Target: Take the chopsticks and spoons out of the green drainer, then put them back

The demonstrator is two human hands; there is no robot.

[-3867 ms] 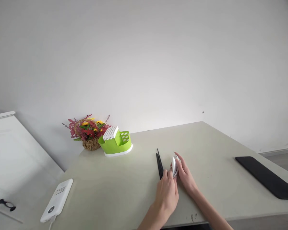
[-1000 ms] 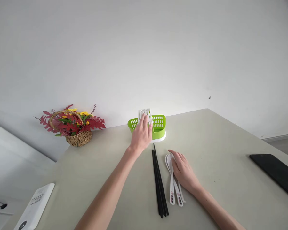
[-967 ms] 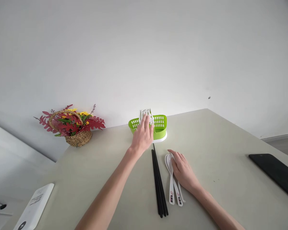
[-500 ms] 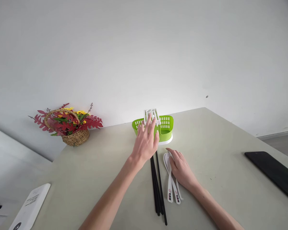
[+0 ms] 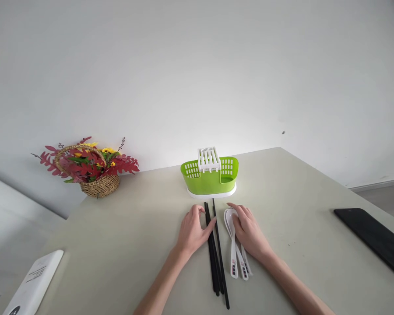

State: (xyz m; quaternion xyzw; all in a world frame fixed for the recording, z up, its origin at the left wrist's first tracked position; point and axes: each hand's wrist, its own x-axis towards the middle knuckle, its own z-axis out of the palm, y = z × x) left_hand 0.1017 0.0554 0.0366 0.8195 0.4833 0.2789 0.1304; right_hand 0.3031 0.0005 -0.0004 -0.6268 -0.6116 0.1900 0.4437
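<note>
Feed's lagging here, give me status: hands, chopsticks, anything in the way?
Left hand open, fingers on the black chopsticks. Right hand flat on the white spoons. Green holder stands just beyond the tips, nothing between.

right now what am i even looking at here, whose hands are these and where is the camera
The camera sits on a person's head, looking forward and down, so both bare hands are that person's own. They rest on a pale table. The left hand touches a bundle of black chopsticks with its fingers. The right hand lies over white spoons. Neither hand has lifted anything. Behind them stands a green cutlery holder. Also there: a flower basket, a white device and a black slab.
</note>
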